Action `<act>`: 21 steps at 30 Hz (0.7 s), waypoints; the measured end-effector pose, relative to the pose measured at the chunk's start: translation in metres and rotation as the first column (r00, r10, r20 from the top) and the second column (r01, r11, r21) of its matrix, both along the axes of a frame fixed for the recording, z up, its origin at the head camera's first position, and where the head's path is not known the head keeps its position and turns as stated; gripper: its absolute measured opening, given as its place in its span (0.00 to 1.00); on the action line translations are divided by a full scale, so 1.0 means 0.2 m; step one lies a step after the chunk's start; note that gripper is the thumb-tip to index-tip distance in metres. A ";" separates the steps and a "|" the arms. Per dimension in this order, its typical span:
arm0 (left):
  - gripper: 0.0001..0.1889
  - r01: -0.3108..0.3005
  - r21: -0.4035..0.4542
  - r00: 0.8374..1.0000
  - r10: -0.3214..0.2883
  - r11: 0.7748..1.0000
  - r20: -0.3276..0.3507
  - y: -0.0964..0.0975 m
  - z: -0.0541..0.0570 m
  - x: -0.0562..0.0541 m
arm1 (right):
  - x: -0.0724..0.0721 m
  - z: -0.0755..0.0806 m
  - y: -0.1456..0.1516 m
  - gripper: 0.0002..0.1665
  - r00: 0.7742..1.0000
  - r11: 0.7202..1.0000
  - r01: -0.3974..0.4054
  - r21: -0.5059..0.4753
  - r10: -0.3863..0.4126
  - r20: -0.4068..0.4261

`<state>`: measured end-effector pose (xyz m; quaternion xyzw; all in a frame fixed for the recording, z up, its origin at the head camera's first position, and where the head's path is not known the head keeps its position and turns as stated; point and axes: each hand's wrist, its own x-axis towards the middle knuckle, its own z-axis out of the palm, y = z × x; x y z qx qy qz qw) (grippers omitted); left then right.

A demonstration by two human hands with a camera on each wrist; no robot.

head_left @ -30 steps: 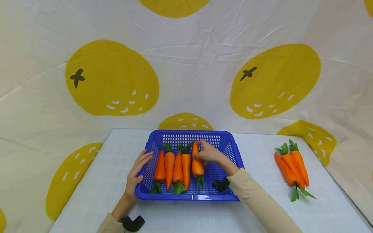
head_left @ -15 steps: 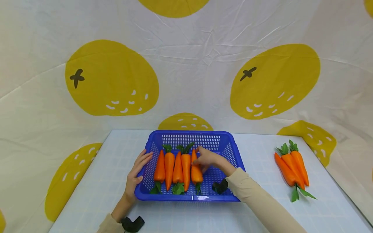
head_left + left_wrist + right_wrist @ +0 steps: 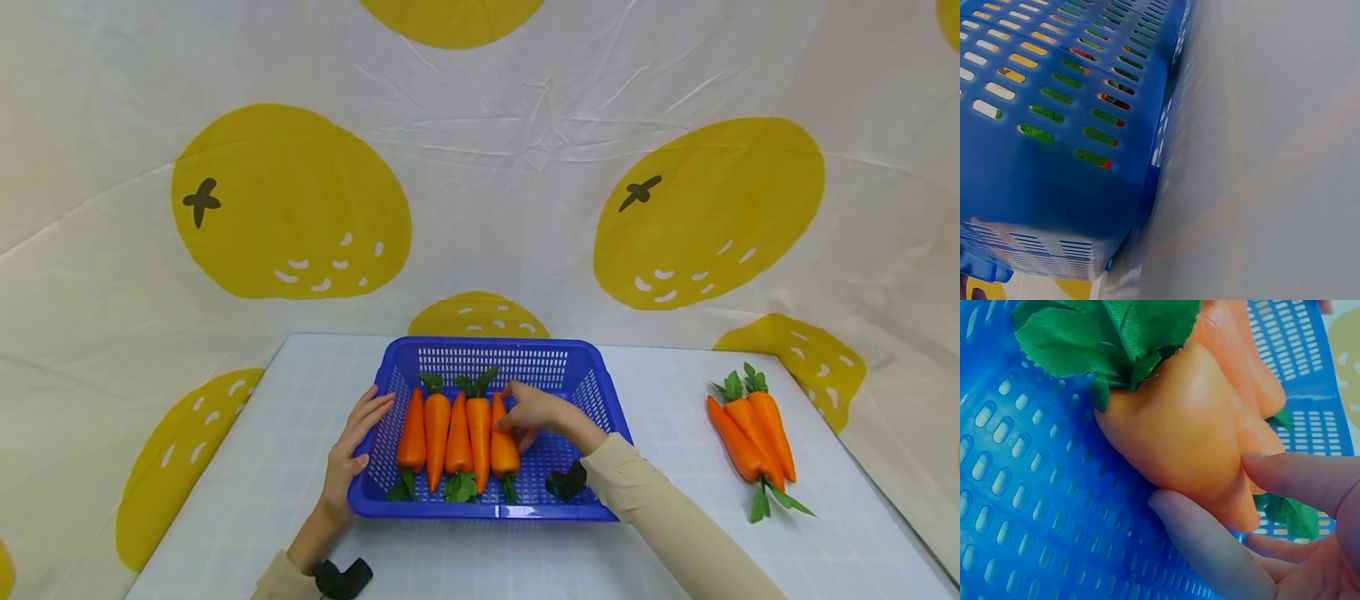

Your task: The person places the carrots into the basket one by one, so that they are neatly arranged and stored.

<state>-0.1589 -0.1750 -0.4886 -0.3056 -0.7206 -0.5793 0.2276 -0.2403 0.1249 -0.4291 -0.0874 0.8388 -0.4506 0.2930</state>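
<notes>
While the left hand (image 3: 349,444) rests, fingers extended, on the nine-o'clock side of the basket (image 3: 420,510), the nearer right hand (image 3: 537,412) pinches the rightmost carrot (image 3: 505,454) inside, at its eight o'clock, tip toward twelve.

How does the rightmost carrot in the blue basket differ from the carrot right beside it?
The rightmost carrot has its leaves toward the person and its tip away; the neighbouring carrot lies the other way round. The right hand pinches the rightmost carrot, while the neighbouring carrot is not held. Both are orange with green leaves, and both are in the blue basket.
</notes>
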 end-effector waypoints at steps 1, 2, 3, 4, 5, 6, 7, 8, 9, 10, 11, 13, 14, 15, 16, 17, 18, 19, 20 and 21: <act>0.29 -0.001 0.000 1.000 0.001 1.000 0.002 0.00 0.00 0.00 | 0.00 0.00 0.00 0.35 1.000 1.000 -0.004 -0.002 0.004 0.000; 0.29 -0.002 0.000 1.000 0.002 1.000 0.003 0.00 0.00 0.00 | 0.00 0.00 0.00 0.35 1.000 1.000 -0.009 -0.004 0.009 0.002; 0.29 -0.002 0.000 1.000 0.002 1.000 0.004 0.00 0.00 0.00 | 0.00 0.00 0.00 0.35 1.000 1.000 -0.014 -0.004 0.014 0.003; 0.29 -0.002 0.000 1.000 0.002 1.000 0.006 0.00 0.00 0.00 | 0.00 0.01 0.01 0.35 1.000 1.000 -0.020 -0.005 0.020 0.008; 0.29 -0.002 0.000 1.000 0.002 1.000 0.007 0.00 0.00 0.00 | 0.00 0.01 0.01 0.34 1.000 1.000 -0.025 -0.003 0.025 0.013; 0.29 -0.003 -0.001 1.000 0.003 1.000 0.009 0.00 0.00 0.00 | 0.00 0.00 0.01 0.34 0.999 1.000 -0.031 0.001 0.031 0.019; 0.29 -0.003 0.000 1.000 0.003 1.000 0.011 0.00 0.00 0.00 | 0.00 0.01 0.01 0.34 0.999 0.999 -0.039 0.006 0.039 0.026; 0.29 -0.003 0.000 1.000 0.003 1.000 0.013 0.00 0.00 0.00 | 0.00 0.01 0.01 0.33 0.998 0.999 -0.049 0.013 0.048 0.033; 0.29 -0.003 0.000 1.000 0.003 1.000 0.015 0.00 0.00 0.00 | 0.00 0.01 0.01 0.33 0.998 0.998 -0.055 0.019 0.054 0.043; 0.29 -0.004 0.000 1.000 0.004 1.000 0.017 0.00 0.00 0.01 | 0.00 0.01 0.02 0.33 0.997 0.998 -0.060 0.023 0.059 0.053; 0.29 -0.004 0.000 1.000 0.004 1.000 0.018 0.00 0.00 0.01 | 0.00 0.01 0.02 0.33 0.996 0.998 -0.063 0.026 0.062 0.062; 0.30 -0.002 0.002 1.000 0.002 1.000 0.017 0.00 0.01 0.01 | 0.00 0.01 0.02 0.32 0.995 0.997 -0.071 0.031 0.068 0.072; 0.30 -0.001 0.003 1.000 0.001 1.000 0.016 0.00 0.01 0.01 | 0.00 0.01 0.01 0.32 0.995 0.997 -0.075 0.032 0.072 0.074; 0.30 0.000 0.004 1.000 0.000 1.000 0.016 0.00 0.01 0.01 | 0.00 0.01 0.01 0.32 0.994 0.997 -0.076 0.033 0.073 0.078; 0.30 0.001 0.005 1.000 -0.001 1.000 0.014 0.00 0.01 0.01 | 0.00 0.01 0.01 0.32 0.994 0.996 -0.078 0.034 0.075 0.077; 0.30 0.002 0.006 1.000 -0.002 1.000 0.013 0.00 0.01 0.01 | 0.00 0.01 0.01 0.32 0.994 0.996 -0.081 0.036 0.078 0.076; 0.30 0.002 0.006 1.000 -0.002 1.000 0.012 0.00 0.00 0.01 | 0.00 0.01 0.01 0.32 0.994 0.996 -0.083 0.038 0.080 0.075; 0.30 0.002 0.007 1.000 -0.002 1.000 0.011 0.00 0.00 0.01 | 0.00 0.01 0.01 0.32 0.994 0.996 -0.085 0.041 0.082 0.074; 0.30 0.004 0.008 1.000 -0.004 1.000 0.010 0.00 0.00 0.00 | 0.00 0.01 0.02 0.32 0.994 0.995 -0.086 0.042 0.082 0.075; 0.30 0.004 0.009 1.000 -0.004 1.000 0.010 0.00 0.00 0.00 | 0.00 0.01 0.02 0.32 0.994 0.996 -0.083 0.043 0.080 0.075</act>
